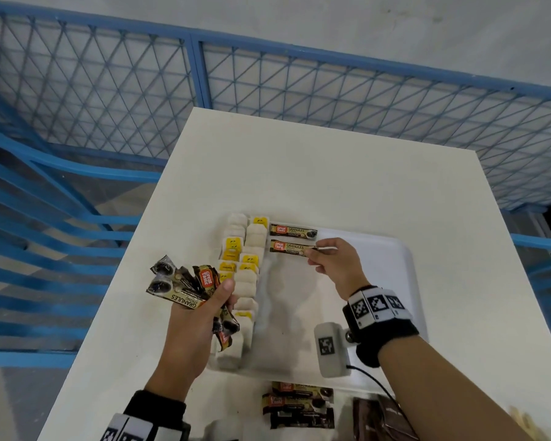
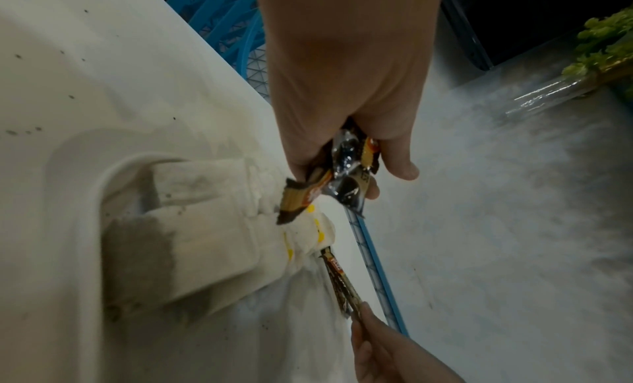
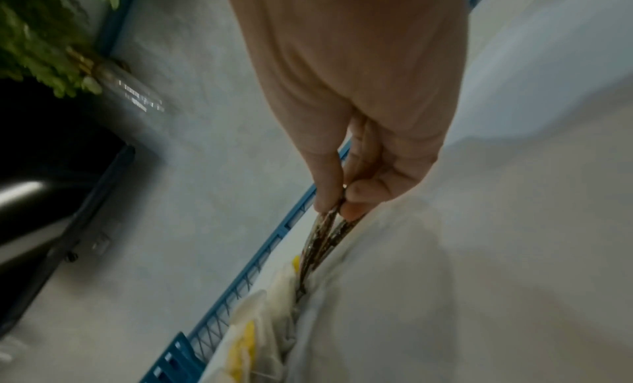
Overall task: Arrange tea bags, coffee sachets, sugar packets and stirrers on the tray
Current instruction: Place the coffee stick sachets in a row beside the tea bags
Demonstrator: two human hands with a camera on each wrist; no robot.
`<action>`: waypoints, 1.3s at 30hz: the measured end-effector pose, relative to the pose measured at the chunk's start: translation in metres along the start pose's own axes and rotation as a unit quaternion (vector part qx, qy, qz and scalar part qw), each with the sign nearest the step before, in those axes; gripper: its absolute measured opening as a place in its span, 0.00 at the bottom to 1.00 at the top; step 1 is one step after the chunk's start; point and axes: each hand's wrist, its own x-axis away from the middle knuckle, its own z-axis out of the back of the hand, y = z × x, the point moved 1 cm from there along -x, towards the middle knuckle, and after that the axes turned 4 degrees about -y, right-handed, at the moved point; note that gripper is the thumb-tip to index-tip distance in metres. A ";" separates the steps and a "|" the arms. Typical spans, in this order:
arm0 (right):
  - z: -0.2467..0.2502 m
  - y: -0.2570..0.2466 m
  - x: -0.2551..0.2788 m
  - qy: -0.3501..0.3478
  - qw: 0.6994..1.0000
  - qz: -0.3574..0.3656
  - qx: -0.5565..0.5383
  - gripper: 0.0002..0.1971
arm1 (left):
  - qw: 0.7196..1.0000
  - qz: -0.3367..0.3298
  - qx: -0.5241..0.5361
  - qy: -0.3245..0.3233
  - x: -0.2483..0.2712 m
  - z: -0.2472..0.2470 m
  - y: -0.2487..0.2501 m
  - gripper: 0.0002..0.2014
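Observation:
A white tray [image 1: 404, 259] lies on the white table [image 1: 299, 173]. Tea bags [image 1: 245, 265] with yellow tags fill two columns along its left side. One coffee sachet [image 1: 293, 231] lies flat at the tray's far end. My right hand [image 1: 318, 254] pinches the right end of a second coffee sachet [image 1: 288, 248] just below it; the sachet [image 3: 322, 242] shows edge-on in the right wrist view. My left hand [image 1: 210, 300] grips a fanned bunch of coffee sachets [image 1: 180, 283] over the tray's left edge, and the bunch [image 2: 342, 172] also shows in the left wrist view.
More coffee sachets [image 1: 299, 405] lie stacked on the table near the front edge, with dark brown packets [image 1: 382, 418] to their right. A blue mesh fence [image 1: 268, 90] surrounds the table. The tray's middle and right are bare.

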 end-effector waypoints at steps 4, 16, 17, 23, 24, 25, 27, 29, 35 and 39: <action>-0.007 0.005 -0.020 0.043 0.996 0.018 0.072 0.12 | 1.000 -0.001 -0.017 -0.006 0.001 0.001 0.002 0.05; -0.012 0.009 -0.031 0.077 0.993 0.024 0.088 0.13 | 1.000 -0.005 -0.011 0.004 -0.002 0.004 -0.002 0.09; -0.012 0.010 -0.032 0.079 0.993 0.024 0.087 0.13 | 1.000 -0.002 -0.006 0.002 -0.002 0.004 -0.003 0.08; -0.012 0.012 -0.036 0.078 0.992 0.033 0.090 0.14 | 1.000 0.010 -0.007 -0.022 -0.005 0.006 -0.005 0.06; -0.012 0.013 -0.037 0.081 0.992 0.034 0.095 0.14 | 1.000 0.013 -0.002 -0.022 -0.005 0.006 -0.005 0.06; -0.011 0.012 -0.037 0.084 0.990 0.038 0.108 0.15 | 1.000 0.014 0.003 -0.022 -0.004 0.005 -0.005 0.05; -0.011 0.010 -0.034 0.093 0.982 0.053 0.156 0.16 | 1.000 0.011 0.004 -0.028 -0.003 0.004 -0.005 0.05; -0.014 0.005 -0.025 0.098 0.975 0.088 0.180 0.16 | 0.999 0.010 0.000 -0.035 -0.002 0.000 -0.005 0.06; -0.041 -0.013 0.023 -0.072 0.973 0.149 0.162 0.05 | 0.998 0.032 -0.007 -0.060 0.002 -0.012 -0.005 0.13; -0.055 -0.026 0.057 -0.246 0.941 0.172 0.156 0.04 | 0.996 0.047 -0.034 -0.070 0.005 -0.013 -0.006 0.11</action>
